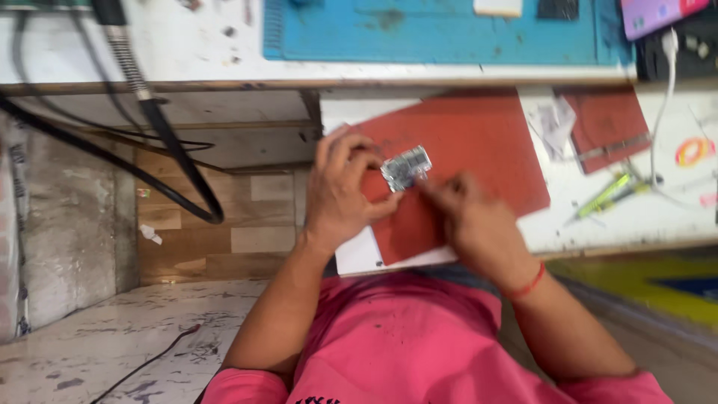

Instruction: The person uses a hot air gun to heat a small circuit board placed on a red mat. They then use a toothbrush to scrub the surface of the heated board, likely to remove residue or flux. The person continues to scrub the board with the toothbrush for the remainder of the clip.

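Note:
A small circuit board [406, 167] with silvery parts is pinched in my left hand [342, 191], above a red mat [479, 142]. My right hand [471, 217] comes in from the right, fingertips touching the board's lower right edge; it is blurred, and whether it holds a thin tool I cannot tell. A red thread circles my right wrist. My pink shirt fills the bottom of the view.
A blue mat [441, 34] lies on the upper white bench. A second red mat [606, 123], a green-yellow pen-like tool [607, 196] and a white cable [662, 90] lie at right. Black hoses [161, 127] hang at left over a wooden panel and marble floor.

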